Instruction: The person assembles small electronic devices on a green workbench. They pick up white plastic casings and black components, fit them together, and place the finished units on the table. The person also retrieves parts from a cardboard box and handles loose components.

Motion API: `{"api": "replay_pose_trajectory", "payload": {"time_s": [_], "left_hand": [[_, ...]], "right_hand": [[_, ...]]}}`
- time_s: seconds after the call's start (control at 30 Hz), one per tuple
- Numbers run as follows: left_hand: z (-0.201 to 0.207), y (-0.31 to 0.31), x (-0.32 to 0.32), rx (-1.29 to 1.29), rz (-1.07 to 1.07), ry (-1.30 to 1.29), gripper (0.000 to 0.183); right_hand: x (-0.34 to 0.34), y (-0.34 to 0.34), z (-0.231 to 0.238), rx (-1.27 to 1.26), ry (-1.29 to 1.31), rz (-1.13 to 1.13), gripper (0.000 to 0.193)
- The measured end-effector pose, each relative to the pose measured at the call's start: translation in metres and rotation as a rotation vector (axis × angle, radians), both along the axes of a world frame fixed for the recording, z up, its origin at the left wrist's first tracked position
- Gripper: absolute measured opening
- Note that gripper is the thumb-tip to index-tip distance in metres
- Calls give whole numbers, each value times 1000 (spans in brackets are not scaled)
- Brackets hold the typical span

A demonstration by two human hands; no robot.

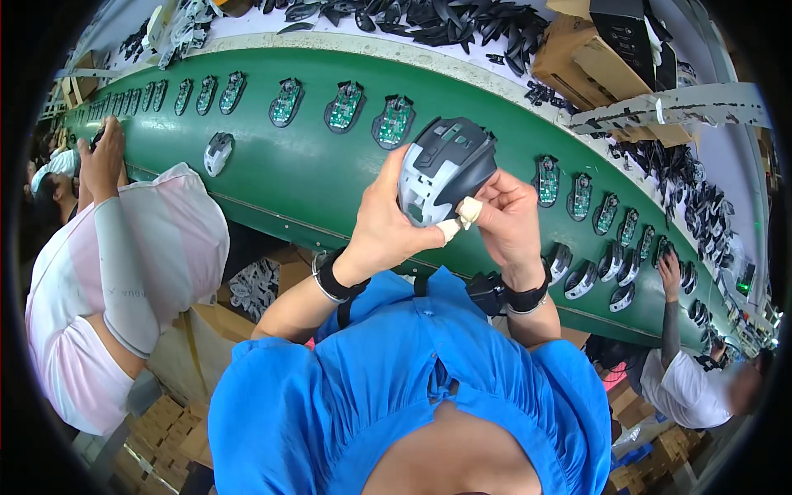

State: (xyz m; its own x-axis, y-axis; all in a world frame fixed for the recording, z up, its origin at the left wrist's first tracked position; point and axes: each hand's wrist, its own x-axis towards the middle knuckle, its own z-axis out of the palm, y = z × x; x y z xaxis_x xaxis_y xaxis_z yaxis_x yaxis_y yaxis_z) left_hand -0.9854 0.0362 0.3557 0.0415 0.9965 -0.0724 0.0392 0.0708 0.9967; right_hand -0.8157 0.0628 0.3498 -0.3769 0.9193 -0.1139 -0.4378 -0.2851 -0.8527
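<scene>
Above the green belt I hold a computer mouse [452, 161] with a dark grey top shell and a light grey side. My left hand [384, 219] is closed around its left edge, thumb underneath. The fingers of my right hand [510, 216] grip its right, lower side. Cream-coloured coverings wrap both thumb tips, which nearly meet at the near end of the mouse. Just behind it, an open mouse base with a green circuit board [393, 122] lies on the belt.
The green conveyor belt [313, 177] curves across, carrying a row of mouse bases. Several assembled mice [582, 280] lie at right, another mouse [219, 154] at left. Black parts [429, 23] and a cardboard box [590, 62] occupy the far shelf. Co-workers' hands [103, 157] reach in on both sides.
</scene>
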Motion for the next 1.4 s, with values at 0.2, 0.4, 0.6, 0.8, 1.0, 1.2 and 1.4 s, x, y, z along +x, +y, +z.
{"api": "replay_pose_trajectory", "payload": {"time_s": [0.2, 0.4, 0.6, 0.8, 1.0, 1.2, 1.4], "left_hand": [[-25, 3, -13, -55, -72, -40, 79], [1, -44, -14, -48, -281, -61, 87], [34, -69, -12, 265, -183, 78, 73], [-37, -22, 5, -23, -22, 110, 64], [-126, -26, 47, 215, -121, 367, 82], [-168, -47, 3, -34, -282, 470, 69], [-177, -40, -109, -65, 241, 517, 40]], "right_hand": [[9, 4, -27, -142, -135, 135, 23], [20, -16, 11, -40, -10, 278, 72], [21, -55, 37, 240, -5, 295, 81], [17, -2, -26, -140, -35, 246, 59], [-8, -30, -120, -142, -533, -468, 72], [82, -59, -196, 146, -1292, -503, 73], [148, -31, -173, 405, -1848, -531, 68]]}}
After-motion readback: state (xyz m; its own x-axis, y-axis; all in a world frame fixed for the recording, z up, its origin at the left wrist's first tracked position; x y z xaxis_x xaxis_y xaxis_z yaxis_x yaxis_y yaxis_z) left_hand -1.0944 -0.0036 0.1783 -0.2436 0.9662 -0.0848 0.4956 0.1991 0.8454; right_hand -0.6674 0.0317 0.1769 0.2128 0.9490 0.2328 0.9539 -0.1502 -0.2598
